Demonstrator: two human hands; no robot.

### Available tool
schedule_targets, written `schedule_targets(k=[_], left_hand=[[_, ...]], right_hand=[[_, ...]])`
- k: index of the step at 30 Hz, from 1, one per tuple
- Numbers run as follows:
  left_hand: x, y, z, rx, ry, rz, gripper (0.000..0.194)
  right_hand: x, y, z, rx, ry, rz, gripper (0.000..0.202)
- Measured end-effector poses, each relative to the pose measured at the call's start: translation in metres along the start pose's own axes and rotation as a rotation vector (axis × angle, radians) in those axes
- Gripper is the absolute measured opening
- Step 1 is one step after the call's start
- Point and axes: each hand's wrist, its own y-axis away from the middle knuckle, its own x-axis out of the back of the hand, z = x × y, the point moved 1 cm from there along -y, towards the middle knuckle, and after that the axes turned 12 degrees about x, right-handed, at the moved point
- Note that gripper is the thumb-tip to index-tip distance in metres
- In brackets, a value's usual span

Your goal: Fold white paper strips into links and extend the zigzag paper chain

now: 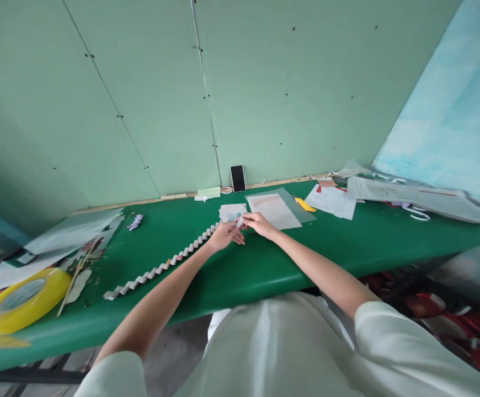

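Note:
A long zigzag chain of folded paper [153, 272] lies slantwise on the green tabletop, and its far end runs up to my left hand [224, 236]. The fingers of that hand are closed on the chain's end, though the exact grip is partly hidden. Between both hands shows a small folded paper strip [240, 221], whitish in colour. My right hand [259, 223] pinches it with thumb and forefinger. Just beyond the hands lies a stack of small printed papers [232, 212].
A phone [238, 178] leans on the green wall. Beyond my right hand are a white sheet [273, 210] and a yellow cutter [305, 204]. Loose papers [333, 201] lie right. At left are a yellow tape roll [25, 300], a thin stick [76, 278] and purple pieces [135, 221].

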Motion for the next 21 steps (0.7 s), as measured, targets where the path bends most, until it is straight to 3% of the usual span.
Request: schedule_targets(k=[5, 8, 14, 21], left_hand=[[0.017, 0.010, 0.006, -0.067, -0.344, 0.083, 0.034], [0.020, 0.012, 0.008, -0.121, -0.481, 0.073, 0.027], [0.017, 0.013, 0.010, -0.149, -0.487, 0.037, 0.013], [0.018, 0.014, 0.014, -0.156, -0.536, 0.039, 0.015]], right_hand=[[0.006, 0.006, -0.013, 0.072, 0.129, -0.083, 0.035], [0.003, 0.006, -0.016, 0.112, 0.226, -0.078, 0.040], [0.000, 0.005, -0.015, 0.195, 0.287, -0.082, 0.042], [0.002, 0.005, -0.010, 0.192, 0.315, -0.047, 0.033]])
